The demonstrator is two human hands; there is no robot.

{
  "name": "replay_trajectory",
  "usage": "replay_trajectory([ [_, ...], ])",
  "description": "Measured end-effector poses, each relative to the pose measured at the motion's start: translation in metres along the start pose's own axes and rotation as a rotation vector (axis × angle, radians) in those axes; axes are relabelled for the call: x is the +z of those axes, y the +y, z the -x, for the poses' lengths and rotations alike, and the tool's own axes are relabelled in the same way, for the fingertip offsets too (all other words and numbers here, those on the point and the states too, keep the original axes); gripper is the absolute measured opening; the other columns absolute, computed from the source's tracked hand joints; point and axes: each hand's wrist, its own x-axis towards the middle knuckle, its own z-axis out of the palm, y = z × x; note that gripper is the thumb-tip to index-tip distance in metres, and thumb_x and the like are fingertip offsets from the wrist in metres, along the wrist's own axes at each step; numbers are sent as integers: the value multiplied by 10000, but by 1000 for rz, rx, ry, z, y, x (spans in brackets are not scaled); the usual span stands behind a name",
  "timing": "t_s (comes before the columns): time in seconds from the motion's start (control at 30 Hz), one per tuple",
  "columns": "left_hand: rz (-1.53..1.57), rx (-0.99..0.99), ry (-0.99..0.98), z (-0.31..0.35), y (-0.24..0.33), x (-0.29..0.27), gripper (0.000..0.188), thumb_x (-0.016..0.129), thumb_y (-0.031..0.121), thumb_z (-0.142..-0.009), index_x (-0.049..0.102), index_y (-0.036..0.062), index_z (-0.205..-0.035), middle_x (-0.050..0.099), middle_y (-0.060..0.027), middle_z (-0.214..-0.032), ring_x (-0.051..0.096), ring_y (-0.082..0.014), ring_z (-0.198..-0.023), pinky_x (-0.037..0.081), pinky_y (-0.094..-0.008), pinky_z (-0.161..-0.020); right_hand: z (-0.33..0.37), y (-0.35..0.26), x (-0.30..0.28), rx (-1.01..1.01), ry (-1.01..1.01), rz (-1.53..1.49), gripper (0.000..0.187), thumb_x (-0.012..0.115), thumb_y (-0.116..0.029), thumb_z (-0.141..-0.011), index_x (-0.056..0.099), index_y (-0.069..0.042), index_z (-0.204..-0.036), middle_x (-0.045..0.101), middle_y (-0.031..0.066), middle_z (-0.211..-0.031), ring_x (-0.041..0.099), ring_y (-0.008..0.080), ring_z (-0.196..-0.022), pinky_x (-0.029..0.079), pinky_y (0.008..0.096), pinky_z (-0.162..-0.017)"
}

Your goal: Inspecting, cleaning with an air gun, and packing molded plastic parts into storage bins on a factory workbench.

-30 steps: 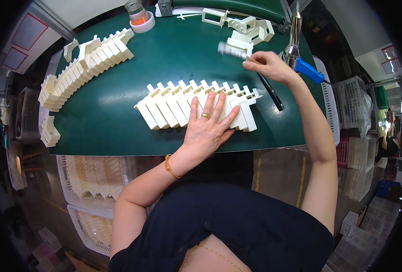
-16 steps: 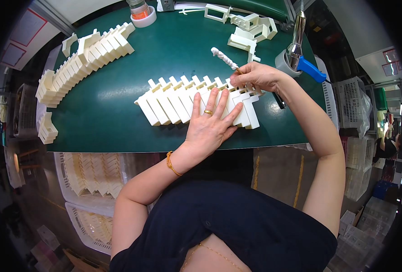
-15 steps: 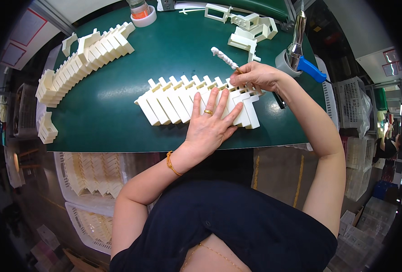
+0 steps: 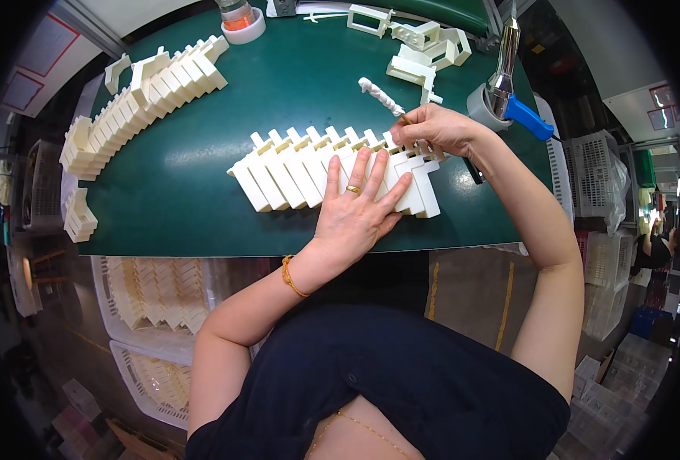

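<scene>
A slanted row of white plastic parts [image 4: 279,176] lies in front of me on the green work table. My left hand [image 4: 359,195], fingers spread, rests flat on top of the row's right half. At the row's far right edge, my right hand [image 4: 436,132] is closed on a thin brown stick [image 4: 406,119] whose far end is wrapped in white, lumpy material. The stick's wrapped end points up and left, over the table. What the right fingertips do among the parts' tabs is partly hidden.
A curved row of similar white parts [image 4: 141,100] stands at the table's left. Loose white frames [image 4: 424,57] lie far right, beside a blue-handled metal tool [image 4: 520,111] and a tape roll [image 4: 482,107]. A bottle [image 4: 236,14] is at the back. Baskets of parts [image 4: 160,295] stand below left.
</scene>
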Motion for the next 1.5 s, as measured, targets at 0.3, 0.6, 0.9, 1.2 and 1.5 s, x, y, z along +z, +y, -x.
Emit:
replay_trajectory([
  [0.3, 13, 14, 4, 1, -1, 0, 634, 672, 390, -762, 450, 271, -1344, 364, -144, -1417, 304, -341, -1339, 227, -608, -1047, 42, -22, -28, -142, 572, 829, 452, 567, -432, -892, 663, 2, -810, 600, 63, -675, 542, 171, -706, 406, 302, -671],
  [0.6, -2, 16, -22, -2, 2, -1, 641, 669, 395, -769, 442, 285, -1359, 380, -141, -1406, 329, -350, -1318, 240, -597, -1040, 62, -36, 31, -769, 750, 1672, 190, 713, -232, -720, 645, -58, -687, 604, 55, -701, 555, 195, -789, 385, 340, -801],
  [0.9, -2, 7, -28, 0, 0, -2, 624, 650, 399, -782, 436, 284, -1358, 377, -115, -1418, 307, -336, -1337, 223, -604, -1050, 54, -47, 21, -788, 742, 1492, 215, 718, -258, -741, 638, -58, -740, 616, 55, -742, 570, 206, -812, 348, 374, -858],
  [1.2, 34, -13, -79, -1, 0, -6, 600, 627, 383, -804, 425, 308, -1364, 337, -42, -1462, 283, -321, -1361, 176, -610, -1064, 55, -53, 32, -792, 803, 1543, 212, 700, -240, -756, 632, -43, -717, 618, 68, -745, 565, 203, -829, 344, 378, -866],
  [1.5, 31, -10, -72, -1, 0, -4, 603, 624, 380, -806, 418, 314, -1369, 337, -30, -1466, 303, -328, -1353, 166, -614, -1065, 65, -59, 47, -798, 632, 1726, 183, 712, -206, -718, 642, -39, -688, 615, 92, -716, 573, 214, -837, 341, 359, -905],
])
